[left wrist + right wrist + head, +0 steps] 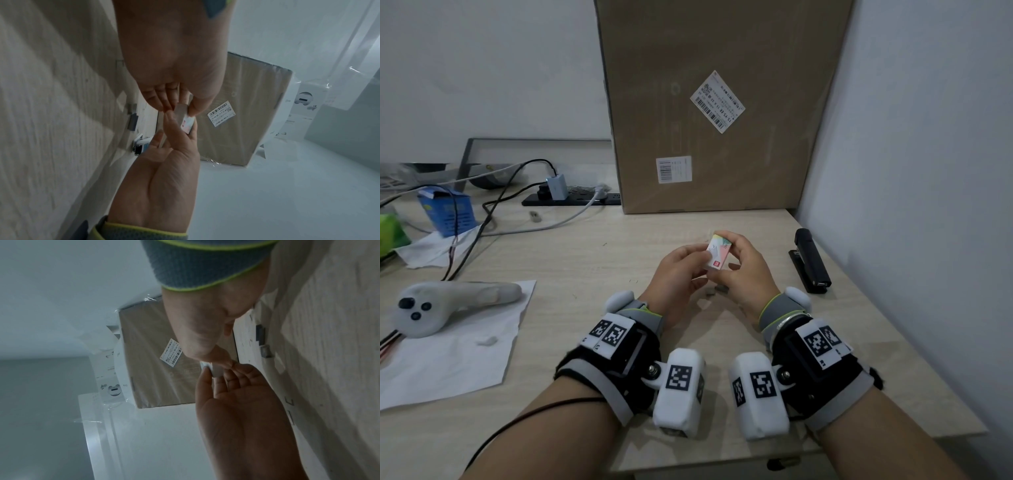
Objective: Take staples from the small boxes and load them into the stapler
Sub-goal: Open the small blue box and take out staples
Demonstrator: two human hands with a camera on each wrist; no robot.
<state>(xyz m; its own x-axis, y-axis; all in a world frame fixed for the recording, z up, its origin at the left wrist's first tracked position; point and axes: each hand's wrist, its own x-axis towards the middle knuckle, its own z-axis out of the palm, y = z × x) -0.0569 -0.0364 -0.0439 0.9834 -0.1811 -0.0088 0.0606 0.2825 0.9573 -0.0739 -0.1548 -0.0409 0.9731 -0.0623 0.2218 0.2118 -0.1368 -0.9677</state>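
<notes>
A small white staple box (pixel 717 255) with a red logo is held a little above the table's middle, between both hands. My left hand (pixel 697 265) pinches its near left end, and my right hand (pixel 734 255) grips its right side with the thumb and fingers curled over it. The left wrist view shows the staple box (pixel 187 123) edge-on between the fingertips of both hands. In the right wrist view only a white corner of the staple box (pixel 216 369) shows. A black stapler (pixel 810 262) lies closed on the table to the right, near the wall. Loose staple strips (pixel 717 289) lie under the hands.
A tall cardboard box (pixel 715 102) stands at the back against the wall. Left of it are a power strip (pixel 571 198) with cables, a blue carton (pixel 446 210), and a white controller (pixel 448 305) on a paper sheet. The wall closes the right side.
</notes>
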